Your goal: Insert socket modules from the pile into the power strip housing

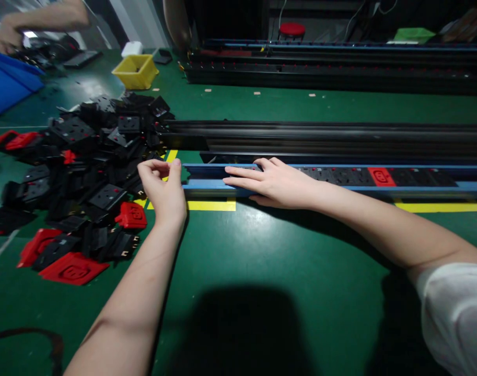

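Note:
A long blue channel rail [214, 191] lies across the bench, with black socket modules [336, 176] and one red socket module [382, 176] seated in a row inside it. At the rail's left end is my left hand [163, 190], its thumb side against or very close to that end. Its fingers are curled in toward the thumb, and I see nothing between them. My right hand [275, 183] rests over the rail with fingers stretched to the left, covering part of the socket row. The short stretch of channel between my hands shows its bare inside.
Loose black and red socket modules [105, 196] are heaped on the left. Black rails [320, 136] lie behind the blue one. Farther back are a yellow bin [136, 71], more long rails [332, 73] and a blue bin [11, 83] near another person's arm [46, 20].

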A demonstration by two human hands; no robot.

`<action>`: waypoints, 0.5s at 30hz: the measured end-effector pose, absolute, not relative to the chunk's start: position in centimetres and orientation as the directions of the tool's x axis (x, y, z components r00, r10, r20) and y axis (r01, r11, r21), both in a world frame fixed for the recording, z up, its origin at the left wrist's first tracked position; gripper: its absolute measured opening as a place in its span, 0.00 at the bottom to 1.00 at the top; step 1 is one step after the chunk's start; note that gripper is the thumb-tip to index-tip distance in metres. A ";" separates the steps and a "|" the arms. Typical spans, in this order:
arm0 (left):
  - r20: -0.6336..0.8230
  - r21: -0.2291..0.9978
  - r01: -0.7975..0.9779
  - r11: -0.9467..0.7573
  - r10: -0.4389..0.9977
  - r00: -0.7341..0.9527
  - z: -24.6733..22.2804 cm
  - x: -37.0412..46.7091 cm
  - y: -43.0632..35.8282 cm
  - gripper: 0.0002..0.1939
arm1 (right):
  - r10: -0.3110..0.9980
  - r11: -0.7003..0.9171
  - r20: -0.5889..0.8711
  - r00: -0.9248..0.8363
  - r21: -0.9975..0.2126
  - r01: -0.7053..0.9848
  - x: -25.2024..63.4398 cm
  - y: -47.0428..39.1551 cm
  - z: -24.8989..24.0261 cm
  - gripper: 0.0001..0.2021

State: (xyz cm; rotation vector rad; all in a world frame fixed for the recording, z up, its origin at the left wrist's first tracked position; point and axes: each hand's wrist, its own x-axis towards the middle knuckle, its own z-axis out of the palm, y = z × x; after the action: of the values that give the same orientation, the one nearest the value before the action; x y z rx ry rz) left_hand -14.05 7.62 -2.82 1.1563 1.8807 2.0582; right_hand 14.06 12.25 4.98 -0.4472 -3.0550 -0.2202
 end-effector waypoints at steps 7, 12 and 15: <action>0.413 0.909 0.287 -0.301 0.577 -0.705 -2.5 -13.4 7.7 0.18 | 0.279 0.955 0.118 -0.953 0.065 0.288 14.2 12.5 4.8 0.28; 0.371 0.927 0.256 -0.274 0.574 -0.730 -2.3 -13.2 7.8 0.21 | 0.317 0.939 0.165 -0.934 0.082 0.334 14.1 12.4 4.5 0.21; 0.354 0.935 0.266 -0.235 0.570 -0.741 -2.1 -13.1 7.8 0.21 | 0.315 0.939 0.165 -0.935 0.091 0.332 14.0 12.3 4.6 0.20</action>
State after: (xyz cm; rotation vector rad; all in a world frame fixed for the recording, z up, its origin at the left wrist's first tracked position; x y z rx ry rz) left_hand -13.10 7.77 -2.13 1.0100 1.7921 2.0804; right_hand 14.03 12.29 4.57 -0.4945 -2.9471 -0.1764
